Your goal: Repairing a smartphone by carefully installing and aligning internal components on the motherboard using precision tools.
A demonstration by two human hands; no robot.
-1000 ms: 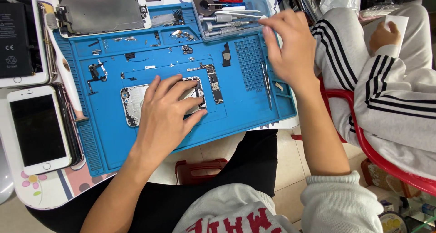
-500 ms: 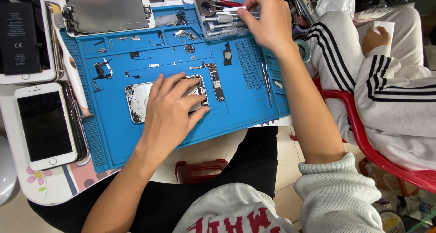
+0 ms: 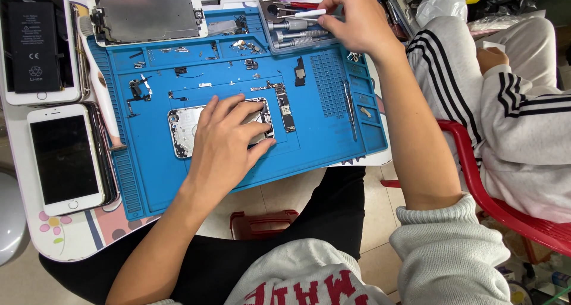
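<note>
My left hand [image 3: 229, 141] lies flat, fingers spread, on an opened silver phone housing [image 3: 180, 128] in the middle of a blue repair mat [image 3: 321, 144]. My right hand [image 3: 355, 16] reaches into a clear tool tray [image 3: 285, 34] at the mat's far edge, fingers closed around a slim white-handled tool [image 3: 310, 12] among several metal screwdrivers. A long circuit board [image 3: 285, 110] lies just right of the housing. Tweezers [image 3: 347, 103] rest on the mat's right side.
A removed screen panel [image 3: 146, 16] lies at the mat's top left, small screws and parts scattered below it. Left of the mat sit an open phone with a black battery [image 3: 37, 43] and a white phone [image 3: 64, 159]. A seated person in striped clothing [image 3: 511, 103] is at right on a red chair [image 3: 476, 180].
My right hand has moved up and left from the mat's right edge into the tool tray and closed on the white-handled tool. My left hand stays on the housing.
</note>
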